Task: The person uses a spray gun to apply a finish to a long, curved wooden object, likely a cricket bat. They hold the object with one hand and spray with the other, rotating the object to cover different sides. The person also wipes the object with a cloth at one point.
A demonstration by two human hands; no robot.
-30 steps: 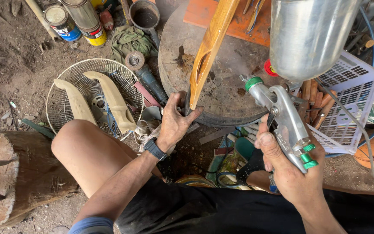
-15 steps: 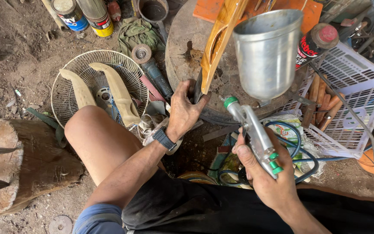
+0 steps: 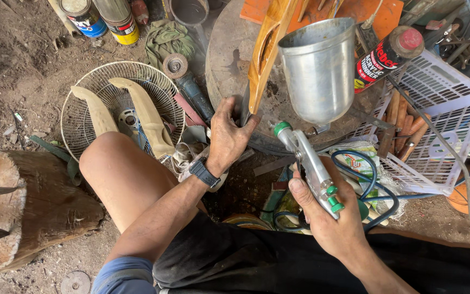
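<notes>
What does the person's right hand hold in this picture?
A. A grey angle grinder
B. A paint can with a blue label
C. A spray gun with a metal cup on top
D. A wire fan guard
C: the right hand is closed on the grip of the spray gun, whose metal cup stands above it, while the left hand holds the orange wooden piece.

Left hand grips base of varnished wooden piece, held upright. Right hand clamped around spray gun, metal cup just beside the wood. Fan grille holds two unfinished pieces.
</notes>
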